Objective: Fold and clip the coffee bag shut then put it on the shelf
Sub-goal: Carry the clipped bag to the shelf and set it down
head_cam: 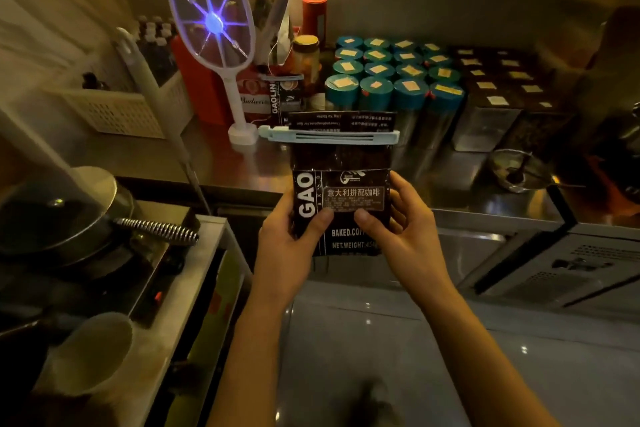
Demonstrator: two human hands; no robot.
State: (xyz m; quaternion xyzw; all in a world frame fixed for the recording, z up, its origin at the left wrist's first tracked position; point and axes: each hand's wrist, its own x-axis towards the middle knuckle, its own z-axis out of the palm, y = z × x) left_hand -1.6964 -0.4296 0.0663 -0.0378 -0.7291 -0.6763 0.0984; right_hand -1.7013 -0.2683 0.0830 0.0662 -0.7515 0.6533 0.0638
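Note:
A black coffee bag [341, 180] with white lettering is held upright in front of the steel shelf [242, 163]. Its top is folded over, and a long pale blue clip [329, 136] is clamped across the fold. My left hand [287, 246] grips the bag's lower left side with the thumb on its front. My right hand [398, 229] grips the lower right side in the same way. The bag hangs in the air just before the shelf's front edge.
On the shelf stand a white electric swatter [211, 17] on its base, a second black coffee bag [285, 94], a red box [204, 80], several teal-lidded canisters [394, 73] and dark tins [498, 80]. A waffle iron [65, 218] and a paper cup [93, 350] sit at left.

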